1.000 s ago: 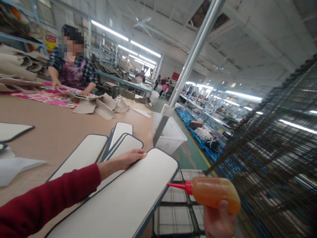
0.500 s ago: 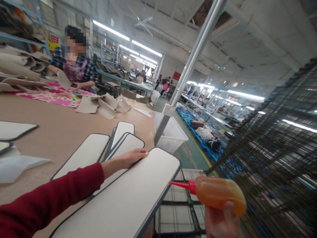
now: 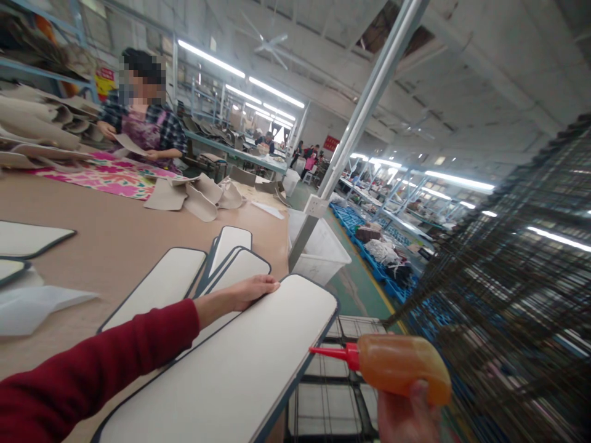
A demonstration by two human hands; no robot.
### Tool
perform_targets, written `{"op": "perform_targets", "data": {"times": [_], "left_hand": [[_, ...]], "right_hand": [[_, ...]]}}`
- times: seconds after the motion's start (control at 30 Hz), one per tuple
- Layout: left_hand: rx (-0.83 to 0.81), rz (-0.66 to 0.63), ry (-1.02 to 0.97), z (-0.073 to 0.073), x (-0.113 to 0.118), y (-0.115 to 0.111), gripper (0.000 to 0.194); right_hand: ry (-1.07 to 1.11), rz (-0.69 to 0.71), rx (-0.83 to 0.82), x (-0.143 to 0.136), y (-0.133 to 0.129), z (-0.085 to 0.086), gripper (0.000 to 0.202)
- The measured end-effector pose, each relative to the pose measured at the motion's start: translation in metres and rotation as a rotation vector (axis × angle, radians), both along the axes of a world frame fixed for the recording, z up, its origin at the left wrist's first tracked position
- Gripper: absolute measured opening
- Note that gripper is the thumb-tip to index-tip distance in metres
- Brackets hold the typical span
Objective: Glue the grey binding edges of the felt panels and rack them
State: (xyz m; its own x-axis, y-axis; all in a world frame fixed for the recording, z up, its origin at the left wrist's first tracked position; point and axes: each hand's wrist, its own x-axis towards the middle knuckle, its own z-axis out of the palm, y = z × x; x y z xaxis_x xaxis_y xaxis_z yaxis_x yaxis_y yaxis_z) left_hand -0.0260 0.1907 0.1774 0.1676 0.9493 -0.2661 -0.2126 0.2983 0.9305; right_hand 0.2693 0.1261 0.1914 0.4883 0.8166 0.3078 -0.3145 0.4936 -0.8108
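Observation:
A long cream panel with rounded corners and a dark edge (image 3: 231,363) lies slanted across the front of the table. My left hand (image 3: 252,291), in a dark red sleeve, grips the panel's far left edge, fingers on top. In my right hand (image 3: 409,409) is a squeeze bottle of amber liquid, probably glue (image 3: 401,366), tipped sideways. Its red nozzle (image 3: 335,353) points left, with the tip at the panel's right edge. Beneath and beyond my left hand, similar panels (image 3: 242,266) overlap in a fanned pile.
A brown-topped table (image 3: 115,227) carries more panels, a translucent sheet (image 3: 44,311) and beige pieces (image 3: 201,200). Across it, a co-worker (image 3: 143,123) handles a beige piece. A metal post (image 3: 351,141) and white bin (image 3: 318,246) stand beyond; wire racks (image 3: 521,258) rise at right.
The bottle in my right hand has slid slightly left and nearer along the panel's right edge. My left hand keeps its grip. The co-worker's beige piece has been lowered flatter.

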Motion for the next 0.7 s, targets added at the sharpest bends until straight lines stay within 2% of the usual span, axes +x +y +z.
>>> {"op": "perform_targets", "data": {"times": [0.13, 0.4, 0.7], "left_hand": [[-0.006, 0.001, -0.003, 0.001, 0.001, 0.003, 0.039], [-0.018, 0.001, -0.027, 0.009, 0.006, 0.009, 0.026], [-0.046, -0.003, -0.040, 0.019, 0.015, 0.017, 0.021]], "right_hand": [[-0.001, 0.004, -0.011, -0.001, -0.002, -0.002, 0.056], [0.085, -0.031, -0.064, -0.009, -0.011, 0.008, 0.071], [-0.003, 0.074, 0.044, -0.003, -0.016, 0.008, 0.055]]}}
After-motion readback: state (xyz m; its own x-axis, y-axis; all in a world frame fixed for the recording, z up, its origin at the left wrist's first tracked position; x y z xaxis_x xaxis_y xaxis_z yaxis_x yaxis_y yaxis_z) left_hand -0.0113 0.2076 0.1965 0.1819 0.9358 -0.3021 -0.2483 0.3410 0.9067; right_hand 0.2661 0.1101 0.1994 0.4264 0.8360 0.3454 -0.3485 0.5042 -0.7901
